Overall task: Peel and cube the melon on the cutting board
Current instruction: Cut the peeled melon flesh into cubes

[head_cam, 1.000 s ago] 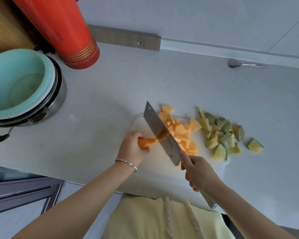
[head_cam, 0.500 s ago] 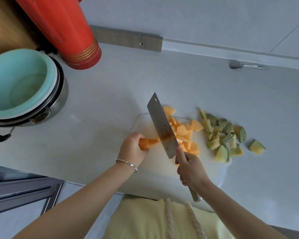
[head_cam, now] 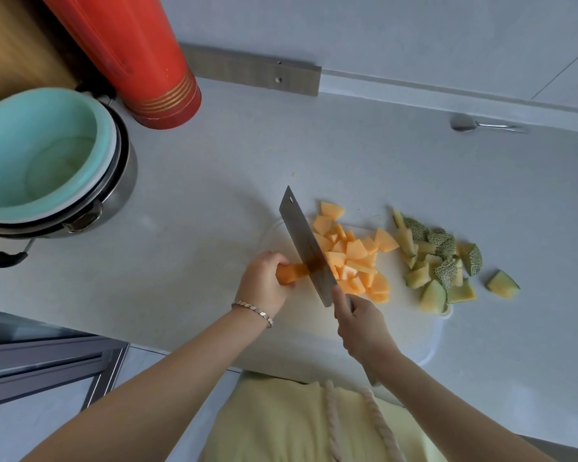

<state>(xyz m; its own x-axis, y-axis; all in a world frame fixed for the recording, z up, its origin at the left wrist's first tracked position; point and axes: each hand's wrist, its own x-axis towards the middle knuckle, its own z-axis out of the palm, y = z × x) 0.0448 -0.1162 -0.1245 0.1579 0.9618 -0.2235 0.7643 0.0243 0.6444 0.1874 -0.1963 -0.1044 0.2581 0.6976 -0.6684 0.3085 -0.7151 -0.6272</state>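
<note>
Cleaver [head_cam: 306,248] held in right grip [head_cam: 361,325] crosses melon strip [head_cam: 289,274] clasped in left grip [head_cam: 262,285] at left edge of cutting board [head_cam: 301,331].

A pale grey speckled counter [head_cam: 214,155] is being lit by soft, even light. It is being bounded on the far side by a pale wall [head_cam: 347,28], with a grey-brown strip [head_cam: 254,73] running along its foot. A wooden panel [head_cam: 10,58] is being glimpsed far left. A grey cabinet frame [head_cam: 40,361] and pale floor [head_cam: 30,428] are being shown near left.

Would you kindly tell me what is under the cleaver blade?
A peeled melon strip, gripped by the left hand, passes under the cleaver; the blade hides the cut itself.
</note>
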